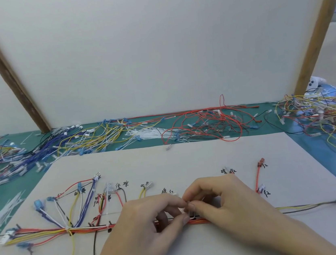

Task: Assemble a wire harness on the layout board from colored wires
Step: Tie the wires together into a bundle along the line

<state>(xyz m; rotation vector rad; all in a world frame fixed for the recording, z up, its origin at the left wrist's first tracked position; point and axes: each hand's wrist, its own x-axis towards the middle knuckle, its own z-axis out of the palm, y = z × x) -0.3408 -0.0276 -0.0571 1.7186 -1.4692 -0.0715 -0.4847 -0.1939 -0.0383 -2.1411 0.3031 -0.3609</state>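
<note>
Because the wire bundle (86, 229) low on the layout board (198, 157) needed binding, a white cable tie (191, 211) was pinched at centre-bottom between left hand (144, 221) and right hand (220, 199) fingers.

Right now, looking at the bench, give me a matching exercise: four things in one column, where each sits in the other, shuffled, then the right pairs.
Things:
1. loose red wires
2. white zip ties
3. blue-purple wires
4. cable tie

Places:
A. pinched between left hand and right hand over the wire bundle
B. back of bench, left of centre
C. back of bench, right of centre
D. back of bench, middle, beyond the layout board

Pairs: 1-C, 2-D, 3-B, 4-A
</note>
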